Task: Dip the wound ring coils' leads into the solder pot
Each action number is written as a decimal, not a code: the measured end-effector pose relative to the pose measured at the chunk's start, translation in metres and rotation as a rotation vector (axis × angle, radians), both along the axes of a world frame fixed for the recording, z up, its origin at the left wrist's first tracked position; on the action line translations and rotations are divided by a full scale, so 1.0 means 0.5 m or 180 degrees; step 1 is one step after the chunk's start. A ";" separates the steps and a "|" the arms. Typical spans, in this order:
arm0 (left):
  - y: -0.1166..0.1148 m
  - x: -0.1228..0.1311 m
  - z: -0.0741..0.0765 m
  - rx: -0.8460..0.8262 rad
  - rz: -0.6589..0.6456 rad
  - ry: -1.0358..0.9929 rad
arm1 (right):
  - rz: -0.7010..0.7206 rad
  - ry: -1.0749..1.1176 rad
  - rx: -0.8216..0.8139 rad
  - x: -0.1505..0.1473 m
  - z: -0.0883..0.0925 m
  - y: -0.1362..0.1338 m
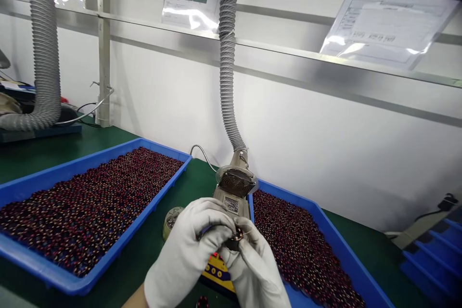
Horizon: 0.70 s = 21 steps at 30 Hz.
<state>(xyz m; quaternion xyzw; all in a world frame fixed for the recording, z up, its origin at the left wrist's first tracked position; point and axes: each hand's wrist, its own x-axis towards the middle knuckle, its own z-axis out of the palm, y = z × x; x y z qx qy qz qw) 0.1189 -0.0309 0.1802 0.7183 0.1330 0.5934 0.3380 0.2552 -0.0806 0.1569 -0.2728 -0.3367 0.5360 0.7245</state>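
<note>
Both my hands wear white gloves and meet low in the middle of the head view. Between their fingertips is a small dark round part (235, 239) with copper-coloured spots on its face. My right hand (257, 262) grips it from the right with thumb and fingers. Thumb and forefinger of my left hand (191, 245) are pinched together at its left side, covering some of it. Beneath my hands sits a yellow and dark-blue device (218, 272) with a red light, partly hidden. A similar-looking dark part (202, 302) lies at the bottom edge.
A long blue tray (119, 250) full of small dark parts is on the left, another blue tray (323, 221) on the right. Behind my hands stands a fume extractor (236, 180) on a ribbed hose (227, 57). A round tin (170, 221) is beside my left hand. Blue bins (433, 255) stand far right.
</note>
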 end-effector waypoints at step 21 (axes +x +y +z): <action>0.005 0.000 0.022 -0.0635 -0.0549 0.0428 | 0.0375 0.0601 -0.0197 -0.005 0.007 -0.007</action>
